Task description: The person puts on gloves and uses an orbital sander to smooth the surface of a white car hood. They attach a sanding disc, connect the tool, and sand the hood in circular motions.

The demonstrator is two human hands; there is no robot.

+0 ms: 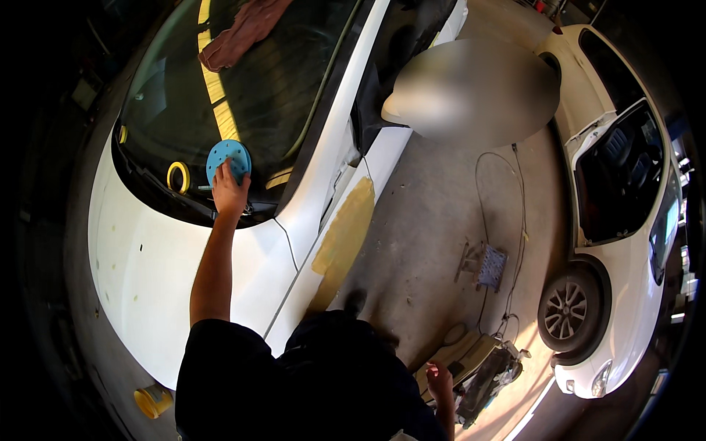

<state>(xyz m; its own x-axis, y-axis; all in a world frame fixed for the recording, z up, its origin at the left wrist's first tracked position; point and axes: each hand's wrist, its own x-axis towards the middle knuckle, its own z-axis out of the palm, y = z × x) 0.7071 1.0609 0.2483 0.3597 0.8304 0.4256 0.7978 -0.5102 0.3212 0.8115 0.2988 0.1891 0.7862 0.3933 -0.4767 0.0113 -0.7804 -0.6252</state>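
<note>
My left hand (pixel 229 192) reaches over the white car's hood (pixel 169 272) to the base of the windshield. Its fingers are closed on a round blue sanding disc (pixel 229 153) dotted with holes, possibly a stack, against the dark glass. A roll of yellow masking tape (pixel 178 177) stands just left of that hand. Low at the right, beside my body, my right hand (pixel 439 381) hangs with curled fingers, and nothing shows in it. A tan filler patch (pixel 346 228) covers part of the car's fender and side in front of me.
A brown cloth (pixel 243 33) and a yellow strip (pixel 213 84) lie on the windshield. A second white car (pixel 625 294) stands at right. Between the cars are a cable (pixel 519 220), a bluish patterned block (pixel 491 266) and removed panels (pixel 463 356). A yellow bucket (pixel 153 401) sits lower left.
</note>
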